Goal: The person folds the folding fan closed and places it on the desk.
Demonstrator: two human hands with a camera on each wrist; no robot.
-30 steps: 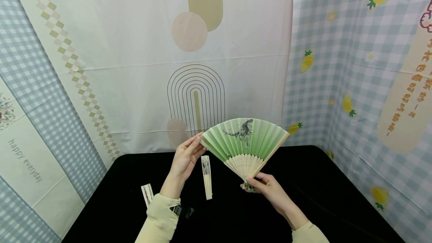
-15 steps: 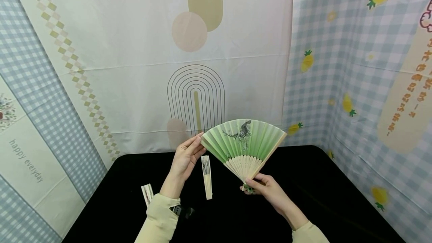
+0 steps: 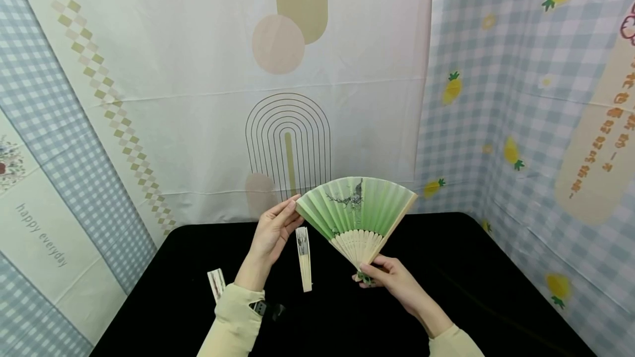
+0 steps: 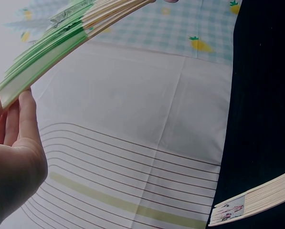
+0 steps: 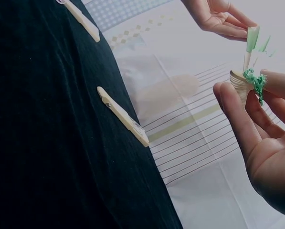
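While the green fan [image 3: 358,208] is held spread above the desk [image 3: 476,291], right hand [image 3: 392,280] pinches its pivot; left hand [image 3: 272,231], fingers straight, touches the outer rib. Judgement: support that rib evenly and avoid creasing the paper.

Probably a staged recording booth: patterned cloth backdrops [image 3: 198,70], black-draped table [image 3: 471,269]

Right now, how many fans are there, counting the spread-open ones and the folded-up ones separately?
Open fans: 1, the green fan, pinched at its pivot by the right hand, with the left hand touching its left edge.
Folded fans: 2, the middle folded fan and the left folded fan, both lying on the black table.
Total: 3 fans.
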